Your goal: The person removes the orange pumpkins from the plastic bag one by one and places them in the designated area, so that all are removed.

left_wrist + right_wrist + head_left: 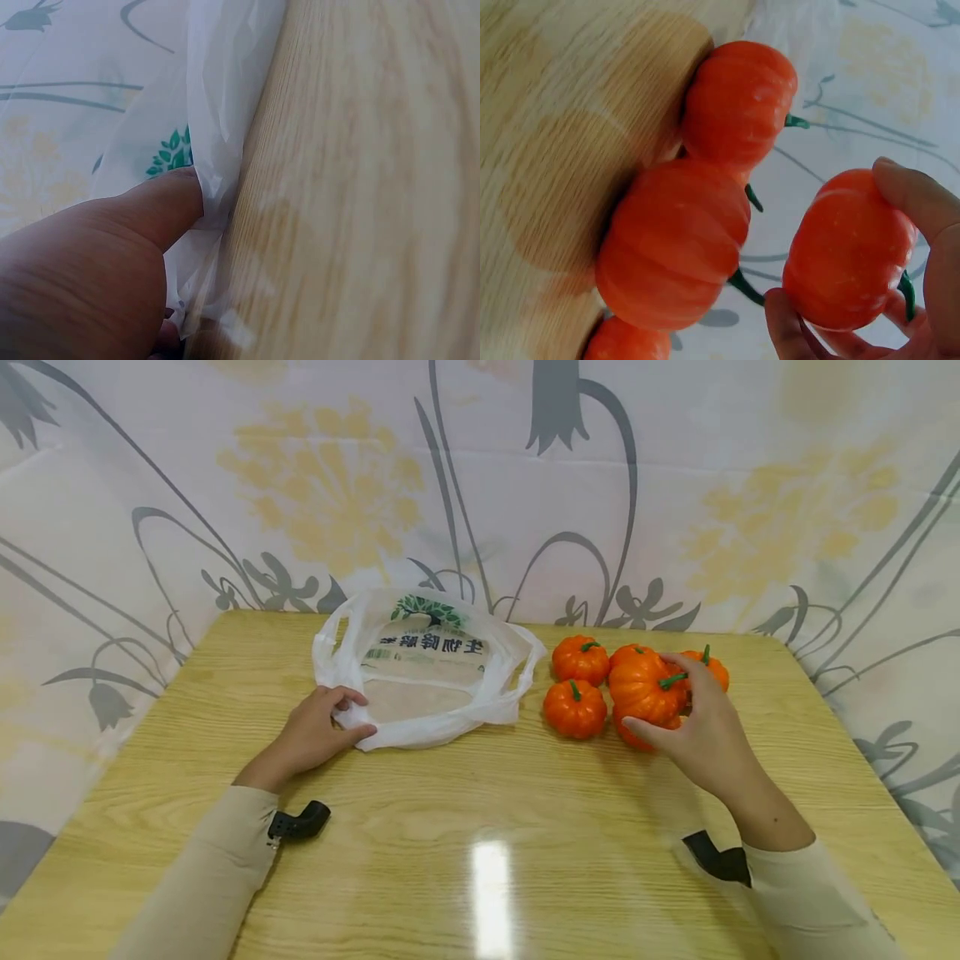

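Note:
A white plastic bag [442, 731] with a printed green tree and dark lettering lies with its mouth spread on the table. My left hand [318, 731] holds the bag's near left rim; in the left wrist view its thumb [169, 202] lies against the white film, with the other fingers mostly hidden. On the right, my right hand [705, 727] grips a small orange toy pumpkin [641, 687] with a green stem. In the right wrist view this pumpkin [851, 251] is raised off the table, between thumb and fingers. Several similar pumpkins [575, 708] stand beneath and around it.
The wooden table [390, 860] meets a flower-patterned cloth [487, 502] at its back edge. Black wrist mounts [300, 821] stick out from both sleeves. The pumpkin group stands right of the bag, a small gap apart.

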